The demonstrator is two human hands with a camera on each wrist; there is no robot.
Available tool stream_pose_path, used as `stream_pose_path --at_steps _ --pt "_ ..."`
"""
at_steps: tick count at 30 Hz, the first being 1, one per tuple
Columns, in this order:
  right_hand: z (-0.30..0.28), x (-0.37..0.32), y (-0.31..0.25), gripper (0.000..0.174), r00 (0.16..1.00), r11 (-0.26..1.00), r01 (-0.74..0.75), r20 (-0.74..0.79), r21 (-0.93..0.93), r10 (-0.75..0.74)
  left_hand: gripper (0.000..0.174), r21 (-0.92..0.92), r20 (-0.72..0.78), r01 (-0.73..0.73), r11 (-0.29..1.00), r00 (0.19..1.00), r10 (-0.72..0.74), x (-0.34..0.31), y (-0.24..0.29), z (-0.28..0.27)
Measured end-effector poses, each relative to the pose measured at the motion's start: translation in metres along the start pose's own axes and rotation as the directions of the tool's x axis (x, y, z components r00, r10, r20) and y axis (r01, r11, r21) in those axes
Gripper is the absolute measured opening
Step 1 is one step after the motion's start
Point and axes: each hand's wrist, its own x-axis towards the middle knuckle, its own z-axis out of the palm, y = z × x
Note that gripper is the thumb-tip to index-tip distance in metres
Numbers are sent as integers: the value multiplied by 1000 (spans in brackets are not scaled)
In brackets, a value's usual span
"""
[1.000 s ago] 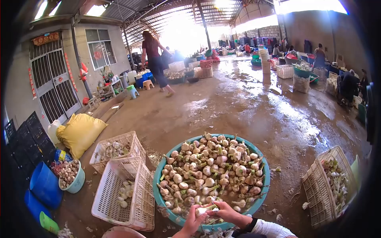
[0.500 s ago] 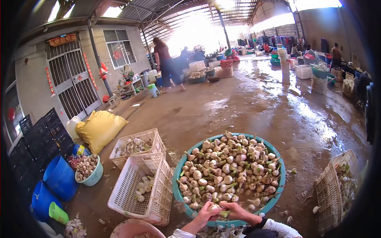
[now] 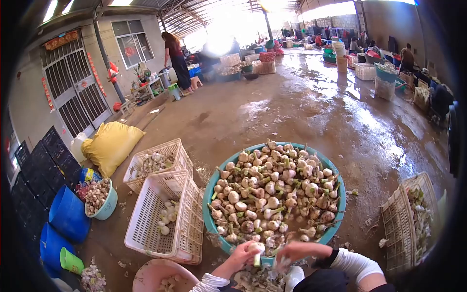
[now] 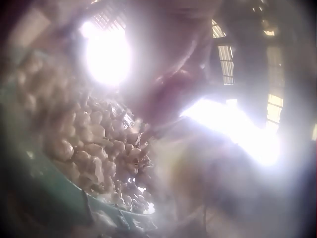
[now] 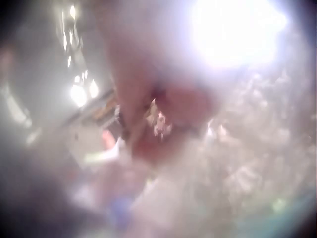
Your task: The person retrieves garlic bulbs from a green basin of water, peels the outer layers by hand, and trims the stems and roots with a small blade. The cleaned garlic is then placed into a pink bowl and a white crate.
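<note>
At the near rim of a teal tub [image 3: 209,219] heaped with garlic bulbs, my left hand [image 3: 239,256] grips a whitish garlic bulb [image 3: 257,247], its green stem pointing down. My right hand [image 3: 297,251] is blurred, a short way right of the bulb and apart from it. Its fingers are bent, with pale garlic skin [image 3: 281,263] at the fingertips. In the right wrist view, light flakes [image 5: 159,124] show among the curled fingers. Glare and blur hide most of the left hand in the left wrist view. A pile of peeled skins [image 3: 260,281] lies below both hands.
Left of the tub stand a white plastic crate [image 3: 146,238] with some pale bulbs, another crate [image 3: 138,158] behind it, and a pink basin [image 3: 146,272]. A crate of garlic scraps [image 3: 401,238] stands right. Farther back, people work on the wet floor [image 3: 301,112].
Both hands were together at the bulb; now the right hand has moved away to the right, while the left keeps hold of it. The head view has shifted, and the walking person appears farther left.
</note>
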Motion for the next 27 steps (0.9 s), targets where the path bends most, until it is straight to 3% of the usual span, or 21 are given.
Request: stream_pose_path --at_steps 1,2,3,4,5,8,9,10,12,13,14,16,17,18,20,23,27 --pt "1 -1 -22 38 992 992 -124 -15 -13 124 40 20 -47 -27 999 999 28 7 -12 -10" --pt "-3 3 -37 38 991 991 -135 -14 -9 135 39 39 -89 -57 998 994 60 14 -21 -14" --pt "-8 9 -50 41 948 980 -198 -252 17 196 39 30 -81 -53 998 995 55 16 -21 -7" --pt "-10 14 -57 44 845 966 -252 -474 52 246 40 38 -111 -59 998 992 63 17 -15 5" --pt "-2 24 -47 42 800 985 -171 -583 4 142 43 52 -144 -62 997 987 69 19 -12 11" --pt "7 44 -39 35 759 969 -239 -634 -55 151 48 -39 -155 -85 996 985 77 26 -23 7" --pt "7 47 -37 29 751 965 -260 -636 -35 179 35 -4 -107 -109 994 988 108 30 -27 0" --pt "4 46 -35 29 755 963 -267 -628 -32 188 35 -15 -110 -105 994 989 103 32 -26 -1" --pt "0 44 -31 24 820 964 -237 -557 -118 133 40 80 -15 -161 984 987 163 34 -27 -4" --pt "1 45 -26 23 816 962 -247 -561 -116 141 41 -23 -14 -86 996 996 86 33 -19 3" --pt "-2 46 -23 27 834 981 -158 -548 -113 71 49 -60 -5 -98 993 995 98 35 -20 3" --pt "-5 44 -10 32 872 965 -116 -490 -235 -15 57 -131 59 -93 987 993 102 43 -29 -4" --pt "-6 43 -22 28 874 966 -196 -477 -167 95 50 -147 7 -71 987 997 73 39 -26 3" --pt "1 44 -17 19 880 913 -306 -446 -271 162 41 -184 -56 -28 982 998 18 34 -21 11" --pt "3 47 -37 13 857 823 -448 -430 -350 284 35 -147 -147 -82 986 987 61 38 -30 11" --pt "9 48 -33 15 848 791 -477 -438 -383 300 32 -233 -177 24 972 982 -66 33 -21 20" --pt "17 48 -22 16 829 813 -471 -487 -343 275 35 -236 -212 10 972 975 -61 36 -22 17"
